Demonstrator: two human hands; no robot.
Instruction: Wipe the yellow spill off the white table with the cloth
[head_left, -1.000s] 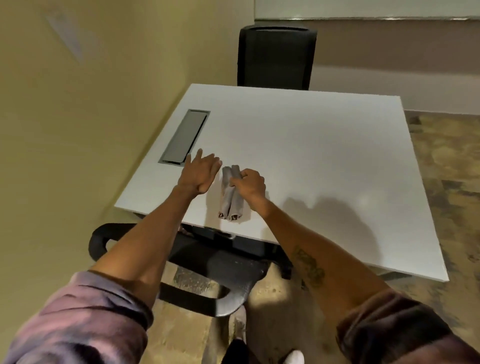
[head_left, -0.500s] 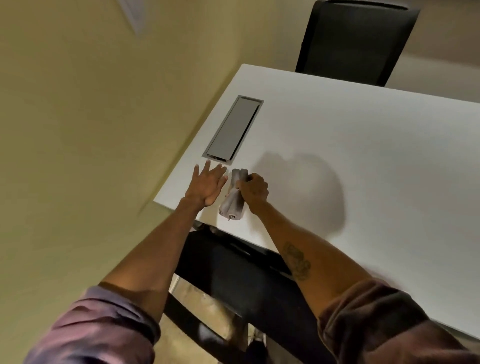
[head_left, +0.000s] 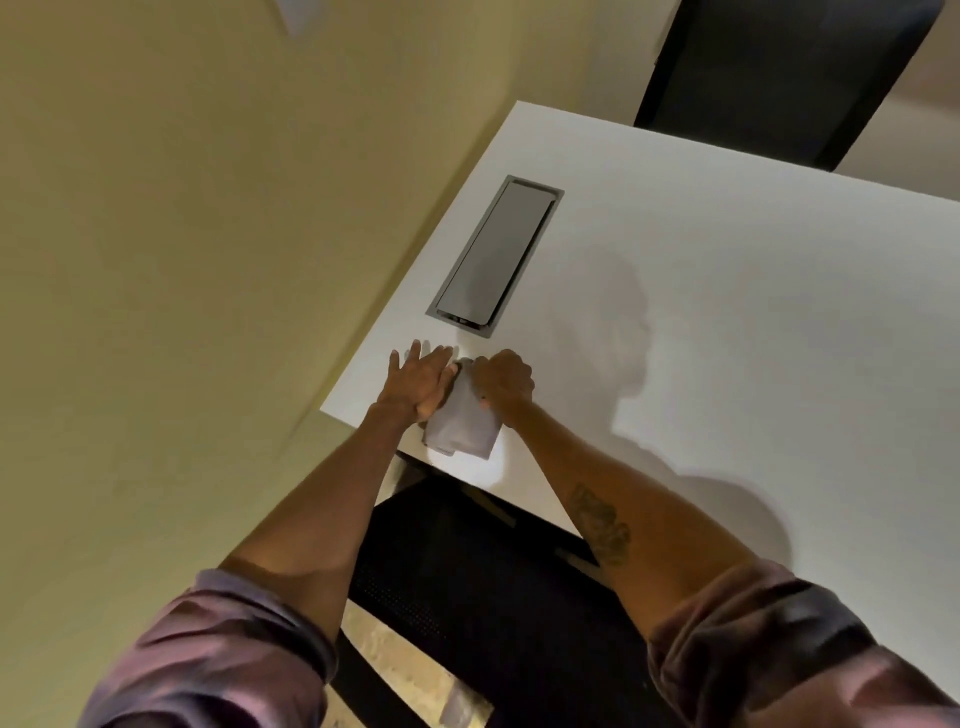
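Observation:
A folded grey cloth (head_left: 462, 426) lies on the white table (head_left: 727, 312) near its front left corner. My right hand (head_left: 503, 378) is closed on the cloth's far end. My left hand (head_left: 422, 375) lies flat on the table just left of the cloth, fingers spread, its edge touching the cloth. No yellow spill shows on the table surface in this view.
A grey rectangular cable hatch (head_left: 496, 254) is set into the table just beyond my hands. A yellow wall (head_left: 182, 260) runs along the table's left side. A black chair (head_left: 779, 78) stands at the far edge, another black chair (head_left: 467, 561) under the near edge.
My view has shifted closer and over the table's left corner. The cloth now lies flatter and wider, and my left hand has closed in against it.

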